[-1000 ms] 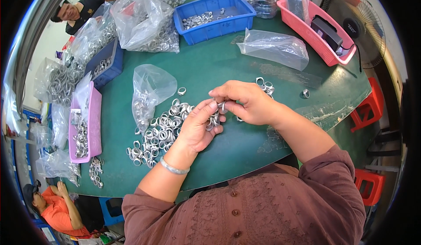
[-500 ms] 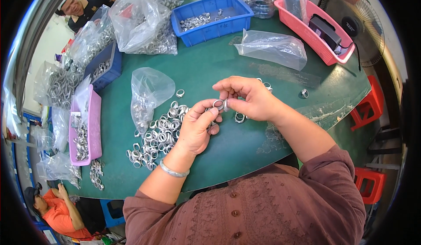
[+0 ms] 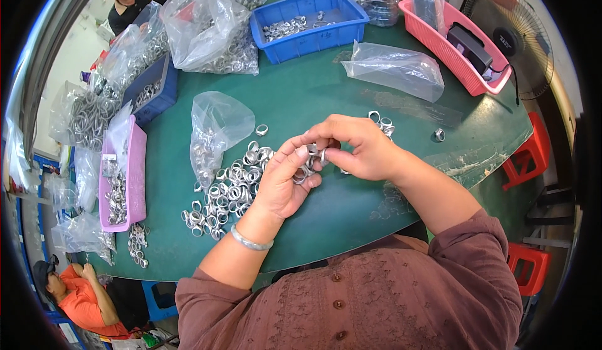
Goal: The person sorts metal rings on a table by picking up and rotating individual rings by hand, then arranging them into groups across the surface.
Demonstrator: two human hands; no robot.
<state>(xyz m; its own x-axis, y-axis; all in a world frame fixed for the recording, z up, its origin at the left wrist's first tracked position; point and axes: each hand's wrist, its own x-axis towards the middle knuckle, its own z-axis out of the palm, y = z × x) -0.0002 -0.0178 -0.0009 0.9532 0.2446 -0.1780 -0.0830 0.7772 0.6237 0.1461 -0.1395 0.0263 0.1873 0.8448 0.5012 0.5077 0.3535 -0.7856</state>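
Note:
Several silver metal rings (image 3: pixel 303 173) lie in the curled fingers of my left hand (image 3: pixel 283 184). My right hand (image 3: pixel 360 146) pinches one ring (image 3: pixel 323 156) between thumb and fingers, right beside those in the left. A heap of loose rings (image 3: pixel 233 193) spreads over the green table, to the left of my left hand and partly behind it. One single ring (image 3: pixel 261 129) lies just beyond the heap. A few more rings (image 3: pixel 382 123) sit behind my right hand, which partly hides them, and another ring (image 3: pixel 439 135) lies farther right.
A clear bag with rings (image 3: pixel 210 140) touches the heap. Around the table stand a purple basket (image 3: pixel 137 181), blue bins (image 3: pixel 310 40), a pink basket (image 3: pixel 461 55), a flat plastic bag (image 3: pixel 395 71) and a fan (image 3: pixel 514 43). Two other people are at the left.
My hands have drawn closer together, with more rings now showing in the left palm. The right hand has shifted slightly, its fingers over the left fingertips. The whole view has moved a little.

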